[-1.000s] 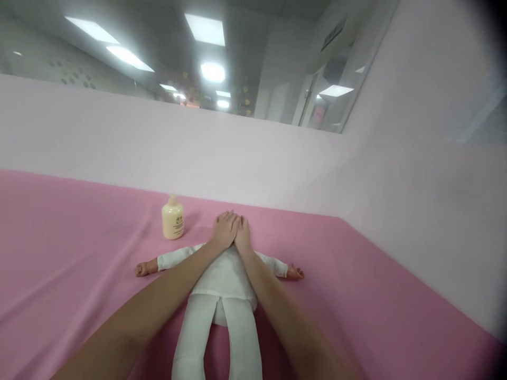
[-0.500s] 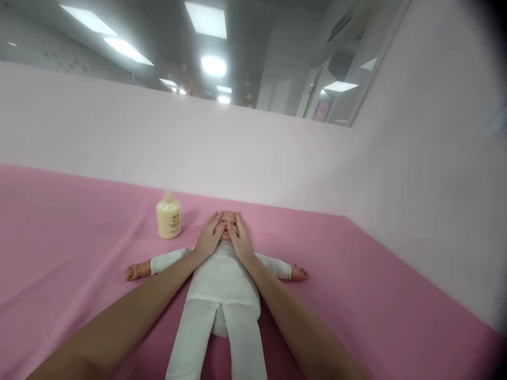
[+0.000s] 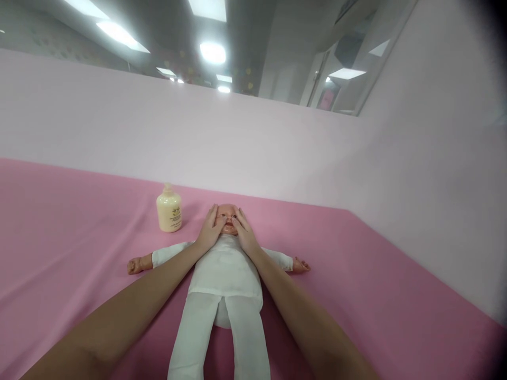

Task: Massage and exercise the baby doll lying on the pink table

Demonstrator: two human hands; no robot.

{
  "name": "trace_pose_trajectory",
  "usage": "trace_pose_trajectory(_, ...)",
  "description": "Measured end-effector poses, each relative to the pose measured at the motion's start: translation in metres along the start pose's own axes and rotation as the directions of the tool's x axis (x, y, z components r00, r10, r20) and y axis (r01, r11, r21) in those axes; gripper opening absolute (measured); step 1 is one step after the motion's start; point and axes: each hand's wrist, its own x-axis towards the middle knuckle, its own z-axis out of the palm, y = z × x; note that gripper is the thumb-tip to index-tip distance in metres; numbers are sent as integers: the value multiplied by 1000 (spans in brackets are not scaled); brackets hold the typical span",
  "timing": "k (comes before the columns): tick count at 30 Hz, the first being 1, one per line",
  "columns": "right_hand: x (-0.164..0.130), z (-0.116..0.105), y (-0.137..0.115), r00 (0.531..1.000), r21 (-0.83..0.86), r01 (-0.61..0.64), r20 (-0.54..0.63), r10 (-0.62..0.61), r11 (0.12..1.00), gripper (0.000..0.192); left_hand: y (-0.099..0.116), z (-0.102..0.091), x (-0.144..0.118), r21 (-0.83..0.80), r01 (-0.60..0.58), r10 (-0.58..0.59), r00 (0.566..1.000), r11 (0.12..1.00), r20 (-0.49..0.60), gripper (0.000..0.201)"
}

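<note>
A baby doll (image 3: 225,269) in a white top and white trousers lies face up on a pink cloth (image 3: 71,237), head toward twelve o'clock, legs running off toward six; its arms are spread, one small fist at nine o'clock and the other at three. The person's two bare forearms reach in from the bottom corners and meet at the doll's head. The left hand (image 3: 208,232) lies flat along the cheek on the nine o'clock side, fingers stretched and loose, clutching nothing; the right hand (image 3: 244,233) mirrors it on the three o'clock side, likewise spread and pressing rather than gripping; the thumbs sit near the mouth, and the small face shows between the two hands. A cream-coloured bottle (image 3: 169,210) with a narrow cap stands upright on the cloth at about ten o'clock from the head, just beside it yet not touching. A pale pink partition (image 3: 277,153) rises behind, with ceiling lights above. Judging by the pose, the step in hand is a stroking of the doll's cheeks; a further stroke would call for light, even pressure from both palms, keeping the head centred.
</note>
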Motion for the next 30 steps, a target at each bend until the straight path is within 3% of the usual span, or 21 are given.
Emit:
trace_pose_trajectory(2, 1, 0, 2, 994, 53, -108, -29, 110, 993, 80, 1, -1, 1, -9, 23, -23, 1000, 1000, 11, 65)
trace_pose_trajectory(5, 3, 1, 4, 973, 84, -220, -53, 225, 972, 86, 3, -4, 2, -34, -28, 31, 996, 999, 81, 57)
trace_pose_trajectory(10, 0, 2, -3, 1000, -77, 25, -6, -25, 997, 60, 6, -7, 5, -122, -76, 94, 984, 990, 149, 49)
trace_pose_trajectory(12, -2, 1, -5, 998, -92, 64, 9, -63, 994, 55, 6, -7, 6, -125, -77, 96, 983, 989, 155, 50)
trace_pose_trajectory(16, 0, 2, -1, 999, -14, 17, -34, -18, 1000, 62, 3, -5, 6, -101, -33, 45, 992, 994, 118, 58)
trace_pose_trajectory(21, 4, 2, 8, 983, 83, -169, -54, 173, 982, 88, 0, -2, 5, -154, 135, -125, 990, 979, 71, 72)
trace_pose_trajectory(24, 2, 2, 5, 980, 55, -186, -58, 189, 981, 89, 1, -3, 4, -109, 40, -31, 996, 993, 81, 63)
trace_pose_trajectory(27, -1, 2, -3, 999, -46, -36, -31, 34, 998, 70, 3, -7, 4, -49, -144, 149, 978, 988, 147, 51)
trace_pose_trajectory(30, -4, 2, -9, 999, -109, 54, 9, -53, 993, 58, 3, -9, 4, -38, -187, 191, 967, 982, 171, 49)
